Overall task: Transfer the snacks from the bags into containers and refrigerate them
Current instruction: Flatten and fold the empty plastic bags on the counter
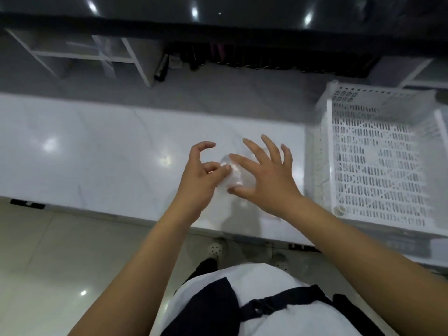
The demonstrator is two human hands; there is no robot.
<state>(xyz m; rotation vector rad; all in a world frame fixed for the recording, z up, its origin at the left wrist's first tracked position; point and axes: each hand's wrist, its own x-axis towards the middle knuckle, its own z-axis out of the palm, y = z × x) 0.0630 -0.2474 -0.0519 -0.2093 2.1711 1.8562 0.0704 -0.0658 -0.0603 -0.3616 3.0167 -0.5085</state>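
On the far left, a white shelf frame (80, 54) stands beyond the counter (97, 146), whose pale, glossy top runs across the middle of the view.

Just left of centre, the left hand (201, 175) reaches out over the counter with its wrist near the counter's near edge. Its index finger arches up and curls free, while the thumb and the other fingertips appear to pinch the left rim of a small clear container (232, 175). The picture is blurred, so how firm that hold is cannot be told.

The container sits on the counter between the two hands. It is transparent and smeared by motion, so whether it has a lid or anything inside cannot be made out.

To its right, the right hand (264, 180) is spread wide with straight fingers. Its thumb touches the near side of the container and its index finger lies across the top. It steadies the container without gripping it.

On the far right, a white perforated crate (378, 161) rests on the counter, well apart from the hands.

No snack bag is in view, so this looks like the early step of readying a container for filling. The next move probably calls for opening it or setting it square, which needs a firmer pinch on its slippery rim.
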